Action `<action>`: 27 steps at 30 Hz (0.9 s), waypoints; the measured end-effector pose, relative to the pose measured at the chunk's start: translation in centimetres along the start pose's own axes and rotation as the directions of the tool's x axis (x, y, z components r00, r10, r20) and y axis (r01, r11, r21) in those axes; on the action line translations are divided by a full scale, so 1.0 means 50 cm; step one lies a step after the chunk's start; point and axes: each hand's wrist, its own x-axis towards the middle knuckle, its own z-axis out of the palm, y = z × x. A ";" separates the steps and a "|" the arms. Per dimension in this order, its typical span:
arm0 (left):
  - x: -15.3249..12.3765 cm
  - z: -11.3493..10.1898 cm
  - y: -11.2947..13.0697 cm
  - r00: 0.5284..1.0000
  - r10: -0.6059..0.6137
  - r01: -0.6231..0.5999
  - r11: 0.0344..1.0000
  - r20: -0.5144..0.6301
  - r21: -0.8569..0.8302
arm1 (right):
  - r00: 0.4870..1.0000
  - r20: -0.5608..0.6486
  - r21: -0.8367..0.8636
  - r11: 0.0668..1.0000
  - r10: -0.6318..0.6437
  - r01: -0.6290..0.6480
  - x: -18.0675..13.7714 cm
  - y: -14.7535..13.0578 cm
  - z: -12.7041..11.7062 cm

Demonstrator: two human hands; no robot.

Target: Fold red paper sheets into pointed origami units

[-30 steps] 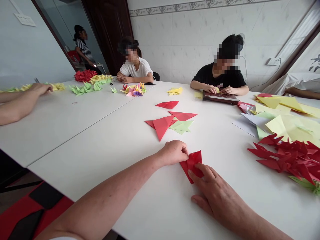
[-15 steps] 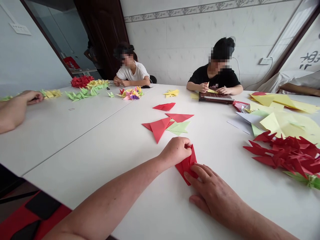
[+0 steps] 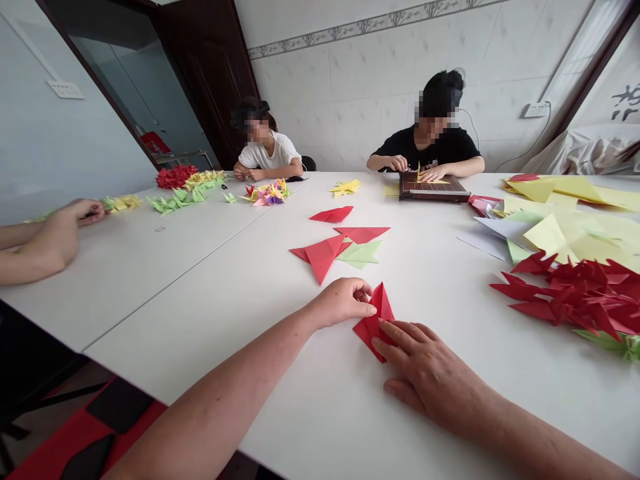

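A folded red sheet of origami paper (image 3: pixel 383 305) lies on the white table in front of me, its point facing away. My left hand (image 3: pixel 344 301) is at the paper's upper left edge. Its thumb tip touches or nearly touches the paper, and the loosely bent fingers stand apart from the thumb. Stretched out flat, the fingers of my right hand (image 3: pixel 425 360) press on the paper's lower right part and hide it. Just beyond are a folded red piece (image 3: pixel 323 257), a red triangle (image 3: pixel 365 234), a light green folded piece (image 3: pixel 361 253) and another red piece (image 3: pixel 332 215).
Red folded cranes (image 3: pixel 575 293) are heaped at the right, beside loose yellow and pale sheets (image 3: pixel 570 230). A co-worker in black works at a brown paper trimmer (image 3: pixel 433 188). Another person in white sits farther left. Someone else's arm (image 3: pixel 55 233) rests at the left near colourful paper piles (image 3: pixel 175 179).
My left hand has loosened its pinch on the paper's upper tip and shifted slightly left. My right hand stays flat on the paper. The co-worker's hands have moved onto the trimmer.
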 end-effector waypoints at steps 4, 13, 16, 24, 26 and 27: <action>-0.014 0.000 -0.009 0.995 0.066 -0.068 0.997 0.078 0.028 | 0.998 -0.045 0.045 0.998 0.036 -0.034 -0.001 0.001 0.004; -0.038 0.010 -0.015 0.998 0.037 -0.046 0.983 0.054 0.177 | 0.993 -0.040 0.060 0.993 0.108 -0.106 -0.002 0.002 0.008; -0.039 0.017 -0.017 0.997 0.046 -0.056 0.988 0.065 0.147 | 0.994 -0.033 0.044 0.994 0.102 -0.101 -0.002 0.002 0.007; -0.038 0.007 -0.001 0.997 0.030 -0.038 0.990 0.064 0.136 | 0.994 0.046 0.044 0.994 0.098 -0.100 0.012 -0.002 -0.008; -0.036 0.013 0.007 1.000 0.006 -0.008 0.986 0.011 0.166 | 0.996 0.040 0.033 0.996 0.083 -0.085 0.017 -0.002 -0.008; -0.034 0.017 0.010 1.000 -0.009 0.013 0.983 -0.023 0.184 | 0.996 0.039 0.026 0.996 0.086 -0.087 0.020 -0.003 -0.008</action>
